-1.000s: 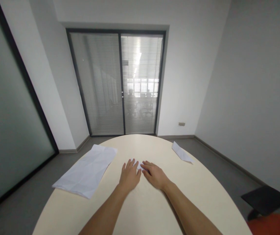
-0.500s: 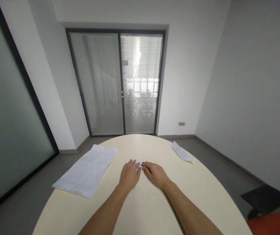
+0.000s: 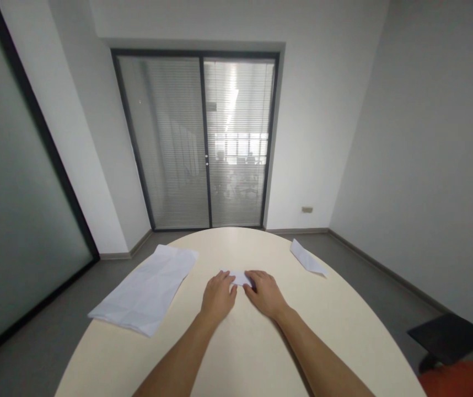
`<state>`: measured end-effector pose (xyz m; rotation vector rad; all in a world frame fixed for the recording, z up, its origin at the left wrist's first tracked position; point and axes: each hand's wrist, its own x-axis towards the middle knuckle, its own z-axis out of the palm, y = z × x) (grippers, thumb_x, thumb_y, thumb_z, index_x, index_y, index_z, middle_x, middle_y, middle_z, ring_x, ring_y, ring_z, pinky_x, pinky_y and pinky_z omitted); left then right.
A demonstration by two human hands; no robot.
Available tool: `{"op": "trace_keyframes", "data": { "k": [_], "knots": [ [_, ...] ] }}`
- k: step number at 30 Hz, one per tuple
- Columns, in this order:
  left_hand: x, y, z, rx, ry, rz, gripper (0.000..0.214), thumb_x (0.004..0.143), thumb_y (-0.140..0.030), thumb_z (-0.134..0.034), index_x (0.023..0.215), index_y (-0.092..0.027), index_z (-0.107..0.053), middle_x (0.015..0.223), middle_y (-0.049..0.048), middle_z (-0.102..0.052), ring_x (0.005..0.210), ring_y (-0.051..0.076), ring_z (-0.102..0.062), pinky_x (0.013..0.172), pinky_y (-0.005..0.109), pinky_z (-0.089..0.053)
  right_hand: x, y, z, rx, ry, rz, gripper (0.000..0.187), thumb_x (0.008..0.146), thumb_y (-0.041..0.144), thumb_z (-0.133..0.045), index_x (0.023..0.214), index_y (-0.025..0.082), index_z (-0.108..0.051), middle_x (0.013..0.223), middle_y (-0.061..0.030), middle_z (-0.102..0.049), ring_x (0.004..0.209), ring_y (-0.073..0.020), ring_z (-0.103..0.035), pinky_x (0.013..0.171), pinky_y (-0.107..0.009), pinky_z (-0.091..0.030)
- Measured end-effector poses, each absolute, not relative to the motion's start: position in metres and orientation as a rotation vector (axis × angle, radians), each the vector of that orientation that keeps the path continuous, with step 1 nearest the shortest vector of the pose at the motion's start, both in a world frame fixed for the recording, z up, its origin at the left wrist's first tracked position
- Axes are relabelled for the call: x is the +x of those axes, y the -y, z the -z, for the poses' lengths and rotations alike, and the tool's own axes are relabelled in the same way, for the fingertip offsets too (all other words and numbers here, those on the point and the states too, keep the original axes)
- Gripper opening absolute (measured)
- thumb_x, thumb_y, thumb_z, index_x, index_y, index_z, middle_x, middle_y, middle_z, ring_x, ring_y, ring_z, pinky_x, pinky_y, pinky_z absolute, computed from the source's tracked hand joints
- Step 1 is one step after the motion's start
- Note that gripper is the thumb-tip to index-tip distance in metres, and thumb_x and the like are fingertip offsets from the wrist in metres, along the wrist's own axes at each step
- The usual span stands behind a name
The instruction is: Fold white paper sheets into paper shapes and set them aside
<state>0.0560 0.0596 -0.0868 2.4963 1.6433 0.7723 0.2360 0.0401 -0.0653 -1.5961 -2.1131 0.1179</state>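
Note:
A small folded piece of white paper [image 3: 240,278] lies on the table between my hands, its middle showing and both ends covered by fingers. My left hand [image 3: 217,293] holds its left end, fingers on top and thumb at the near edge. At the right end, my right hand [image 3: 266,293] grips the paper, with the fingers over it and the thumb along the near side.
The round cream table [image 3: 236,353] carries a large creased white sheet [image 3: 149,289] on the left and a folded white paper [image 3: 307,259] at the far right. A chair with an orange seat [image 3: 462,380] stands at the lower right. Behind is a glazed door [image 3: 236,182].
My right hand has shifted slightly right along the paper, and more of the paper's middle shows. My left hand has hardly moved.

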Motion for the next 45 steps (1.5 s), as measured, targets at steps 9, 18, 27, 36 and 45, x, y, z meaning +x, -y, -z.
{"op": "trace_keyframes", "data": {
  "k": [9, 18, 27, 36, 45],
  "knots": [
    [0.056, -0.059, 0.088, 2.491, -1.638, -0.821, 0.036, 0.092, -0.028, -0.051, 0.124, -0.018, -0.063, 0.133, 0.0092, -0.06, 0.126, 0.023, -0.052, 0.111, 0.036, -0.036, 0.236, -0.038, 0.06, -1.465, 2.099, -0.161, 0.043, 0.085, 0.03, -0.058, 0.126, 0.018, -0.059, 0.121, -0.0096, -0.062, 0.11, -0.0219, -0.058, 0.098, -0.031, -0.041],
    [0.056, -0.058, 0.086, 2.51, -1.662, -0.773, 0.038, 0.093, -0.03, -0.048, 0.127, -0.018, -0.062, 0.135, 0.0103, -0.059, 0.128, 0.024, -0.05, 0.111, 0.037, -0.035, 0.236, -0.037, 0.059, -1.71, 2.036, -0.078, 0.04, 0.086, 0.042, -0.061, 0.12, 0.021, -0.062, 0.116, -0.0094, -0.062, 0.109, -0.0239, -0.056, 0.092, -0.032, -0.043],
    [0.056, -0.058, 0.086, 2.475, -1.667, -0.736, 0.038, 0.094, -0.029, -0.048, 0.127, -0.018, -0.062, 0.139, 0.0109, -0.056, 0.132, 0.024, -0.047, 0.113, 0.038, -0.033, 0.254, -0.041, 0.05, -2.022, 1.903, -0.137, 0.045, 0.086, 0.052, -0.058, 0.119, 0.021, -0.062, 0.115, -0.0102, -0.061, 0.091, -0.0232, -0.065, 0.076, -0.033, -0.045],
    [0.057, -0.06, 0.09, 2.484, -1.684, -0.721, 0.039, 0.093, -0.03, -0.047, 0.127, -0.019, -0.063, 0.139, 0.0097, -0.056, 0.131, 0.024, -0.048, 0.113, 0.038, -0.033, 0.293, -0.063, 0.058, -1.907, 1.96, -0.378, 0.053, 0.078, 0.026, -0.07, 0.129, 0.022, -0.059, 0.128, -0.0081, -0.061, 0.114, -0.0206, -0.059, 0.098, -0.027, -0.04],
    [0.056, -0.06, 0.089, 2.486, -1.673, -0.723, 0.038, 0.093, -0.029, -0.047, 0.126, -0.019, -0.063, 0.139, 0.0097, -0.057, 0.131, 0.023, -0.048, 0.114, 0.038, -0.033, 0.316, -0.051, 0.04, -2.238, 1.793, -0.032, 0.038, 0.086, 0.011, -0.048, 0.117, 0.023, -0.065, 0.139, -0.0096, -0.055, 0.108, -0.0232, -0.063, 0.085, -0.032, -0.045]
  ]
}}
